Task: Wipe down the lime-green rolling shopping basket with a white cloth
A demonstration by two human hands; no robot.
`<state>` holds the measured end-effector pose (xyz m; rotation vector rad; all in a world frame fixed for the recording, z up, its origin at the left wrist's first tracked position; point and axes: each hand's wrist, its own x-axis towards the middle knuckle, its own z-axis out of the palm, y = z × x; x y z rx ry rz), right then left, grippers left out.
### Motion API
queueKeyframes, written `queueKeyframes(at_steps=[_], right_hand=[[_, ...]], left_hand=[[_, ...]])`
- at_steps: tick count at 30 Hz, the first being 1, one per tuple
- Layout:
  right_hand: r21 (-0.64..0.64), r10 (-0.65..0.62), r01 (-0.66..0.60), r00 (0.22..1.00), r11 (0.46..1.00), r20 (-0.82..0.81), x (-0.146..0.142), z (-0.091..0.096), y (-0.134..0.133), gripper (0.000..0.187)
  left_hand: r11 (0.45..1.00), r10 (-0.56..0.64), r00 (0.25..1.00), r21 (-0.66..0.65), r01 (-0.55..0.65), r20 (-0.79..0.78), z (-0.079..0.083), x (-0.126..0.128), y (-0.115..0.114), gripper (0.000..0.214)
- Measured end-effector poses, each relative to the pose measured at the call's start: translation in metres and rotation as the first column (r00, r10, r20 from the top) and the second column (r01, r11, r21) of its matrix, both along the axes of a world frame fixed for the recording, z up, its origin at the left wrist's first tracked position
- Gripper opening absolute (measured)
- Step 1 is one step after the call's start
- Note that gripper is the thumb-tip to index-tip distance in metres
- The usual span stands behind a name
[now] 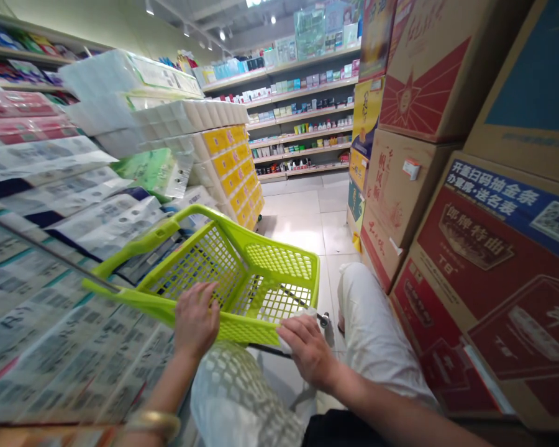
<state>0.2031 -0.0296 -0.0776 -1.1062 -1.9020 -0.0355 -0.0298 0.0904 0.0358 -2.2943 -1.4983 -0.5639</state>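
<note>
Far left: wrapped paper packs (74, 214), banked high. Left hand (196, 320) gripping near rim of green basket (242, 326), just ahead of the person's left leg. Beyond: yellow-sided stack (235, 177), then stocked shelves (302, 112) at back. Right hand (310, 351) closed on basket's near right corner. Floor (298, 205) pale, tiled. Far right: red and brown cartons (475, 248), piled wall-like.

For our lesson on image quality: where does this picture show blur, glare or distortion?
Head view: blur softens the lower-left packs, while the green basket looks clearer; head view: the far floor looks washed out; head view: right-hand cartons lean, likely wide-angle distortion.
</note>
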Motion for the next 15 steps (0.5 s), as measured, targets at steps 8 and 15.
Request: queueKeyframes(at_steps=[8, 15], right_hand=[[-0.178, -0.125, 0.068, 0.935, 0.982, -0.331, -0.007, -0.021, 0.002, 0.053], [-0.416, -0.394, 0.134, 0.659, 0.9, -0.641, 0.02, -0.012, 0.087, 0.059]], left_hand=[[0.947, -0.083, 0.974, -0.286, 0.142, 0.211, -0.036, 0.099, -0.065, 0.043], [0.957, -0.054, 0.997, -0.286, 0.037, -0.052, -0.036, 0.102, -0.067, 0.041]])
